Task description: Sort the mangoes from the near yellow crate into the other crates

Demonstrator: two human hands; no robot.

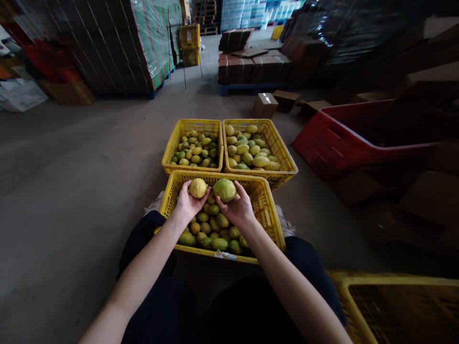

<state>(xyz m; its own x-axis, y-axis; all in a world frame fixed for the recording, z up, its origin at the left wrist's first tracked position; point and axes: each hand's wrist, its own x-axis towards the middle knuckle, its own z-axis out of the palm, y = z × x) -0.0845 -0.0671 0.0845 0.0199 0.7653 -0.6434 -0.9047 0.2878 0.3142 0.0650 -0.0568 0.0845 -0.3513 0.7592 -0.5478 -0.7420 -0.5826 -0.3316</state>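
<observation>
The left hand (pixel 189 203) grasps a yellow fruit (pixel 197 188) between thumb and fingers, beyond its palm. The right hand (pixel 239 206) likewise grips a larger green fruit (pixel 224 189) just beside it. Both are over the near crate (pixel 244 258), with piled fruit (pixel 215 224) below the hands. Two fruit-filled crates, the left crate (pixel 191 168) and right crate (pixel 283 155), stand beyond.

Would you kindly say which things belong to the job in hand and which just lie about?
Seemingly in use: yellow fruit, left hand; green fruit, right hand; front crate; back-left crate; back-right crate.
Seemingly lying about: red bin; cardboard box.
</observation>
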